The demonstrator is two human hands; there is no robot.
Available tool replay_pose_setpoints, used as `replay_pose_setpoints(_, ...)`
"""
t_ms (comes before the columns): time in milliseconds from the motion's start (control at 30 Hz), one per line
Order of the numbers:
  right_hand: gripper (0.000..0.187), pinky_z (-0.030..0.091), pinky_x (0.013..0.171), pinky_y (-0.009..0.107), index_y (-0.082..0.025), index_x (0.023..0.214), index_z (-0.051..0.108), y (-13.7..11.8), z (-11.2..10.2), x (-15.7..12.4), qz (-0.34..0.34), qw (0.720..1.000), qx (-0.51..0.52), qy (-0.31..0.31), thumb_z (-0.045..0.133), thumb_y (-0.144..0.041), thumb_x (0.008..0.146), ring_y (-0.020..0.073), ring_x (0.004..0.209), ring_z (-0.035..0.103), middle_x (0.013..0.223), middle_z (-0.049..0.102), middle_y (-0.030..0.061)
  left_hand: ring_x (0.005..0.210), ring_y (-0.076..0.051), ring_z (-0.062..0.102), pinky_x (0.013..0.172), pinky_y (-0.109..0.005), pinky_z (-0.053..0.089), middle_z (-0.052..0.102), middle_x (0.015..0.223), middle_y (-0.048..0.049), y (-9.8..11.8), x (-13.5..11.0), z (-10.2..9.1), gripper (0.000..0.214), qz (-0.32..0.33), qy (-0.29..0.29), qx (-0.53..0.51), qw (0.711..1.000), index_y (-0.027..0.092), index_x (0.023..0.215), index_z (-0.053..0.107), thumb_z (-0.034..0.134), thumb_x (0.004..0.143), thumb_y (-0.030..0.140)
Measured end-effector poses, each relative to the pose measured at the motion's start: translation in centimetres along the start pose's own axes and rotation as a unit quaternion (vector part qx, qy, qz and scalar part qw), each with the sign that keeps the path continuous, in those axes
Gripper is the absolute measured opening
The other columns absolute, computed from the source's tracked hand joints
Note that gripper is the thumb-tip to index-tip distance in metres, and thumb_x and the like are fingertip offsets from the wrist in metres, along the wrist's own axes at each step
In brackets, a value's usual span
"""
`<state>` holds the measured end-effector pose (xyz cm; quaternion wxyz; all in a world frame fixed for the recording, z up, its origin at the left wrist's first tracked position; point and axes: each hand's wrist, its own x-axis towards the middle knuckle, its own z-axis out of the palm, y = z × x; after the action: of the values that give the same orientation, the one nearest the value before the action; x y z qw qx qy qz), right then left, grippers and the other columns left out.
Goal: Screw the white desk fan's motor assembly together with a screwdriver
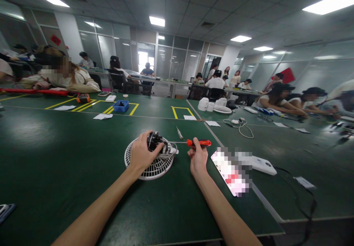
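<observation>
A round white fan grille (159, 168) lies on the green table, with a dark motor assembly (155, 139) and pale wires on top of it. My left hand (142, 152) is closed around the motor from the left, thumb at its near side. In my right hand (198, 155) is a screwdriver (203, 142) with a red-orange handle, held level. Its metal shaft points left to the motor side; whether the tip touches a screw I cannot tell. Behind the grille lies a small slim tool (179, 132), perhaps another screwdriver.
Right of my right hand lie a lit phone (225, 170) and a white device (262, 165) with a black cord. Farther back are a blue bin (121, 106), white fan parts (214, 106), a coiled cable (243, 126) and paper slips. Several people sit at surrounding tables.
</observation>
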<state>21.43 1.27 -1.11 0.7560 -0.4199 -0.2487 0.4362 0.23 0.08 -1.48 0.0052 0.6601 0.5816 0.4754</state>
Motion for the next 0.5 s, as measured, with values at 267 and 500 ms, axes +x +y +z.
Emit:
replay_pose_setpoints(267,0.055,0.037,0.044,0.023,-0.024,0.076,0.049,-0.04,0.07,0.01,0.003,1.000,0.008,-0.008,0.092,-0.052,0.057,0.0073,0.043,0.042,0.052,0.052,-0.0103,0.110,-0.031,0.068,0.099,-0.051,0.054,0.068,0.123,-0.0131,-0.08,0.06,0.09,0.060,0.008,-0.002,0.004,1.000,0.021,0.135,0.056,0.066,0.090,0.060)
replay_pose_setpoints(500,0.033,0.050,0.054,0.025,-0.023,0.082,0.055,-0.31,-0.06,-0.01,0.063,0.996,0.054,0.013,0.076,-0.038,0.061,0.0138,0.060,0.062,0.069,0.066,-0.0041,0.109,-0.031,0.068,0.098,-0.052,0.054,0.067,0.124,-0.0140,-0.04,0.03,0.02,0.062,0.006,-0.007,0.000,1.000,0.021,0.135,0.056,0.065,0.090,0.061)
